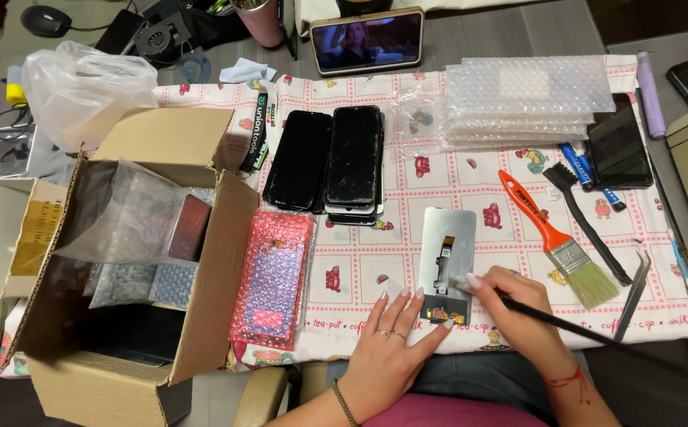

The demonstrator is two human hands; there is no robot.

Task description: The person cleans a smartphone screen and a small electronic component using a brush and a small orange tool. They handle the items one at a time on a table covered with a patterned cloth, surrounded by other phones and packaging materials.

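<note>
A phone screen panel (pixel 447 245) lies face down on the patterned cloth (pixel 360 261), its silver back and flex cable showing. My left hand (pixel 395 348) rests flat with fingers spread, fingertips pressing the panel's lower left corner. My right hand (pixel 518 316) grips a thin black tool (pixel 581 330) like a pen, its tip touching the panel's lower edge near the connector.
Two black phone screens (pixel 332 158) lie stacked ahead. A pink bubble-wrapped item (pixel 274 277) sits left, beside an open cardboard box (pixel 138 261). An orange-handled brush (pixel 557 237), black brush (pixel 585 221), tweezers (pixel 635 292), bubble-wrap stack (pixel 526 99) and a propped phone (pixel 367 39) are around.
</note>
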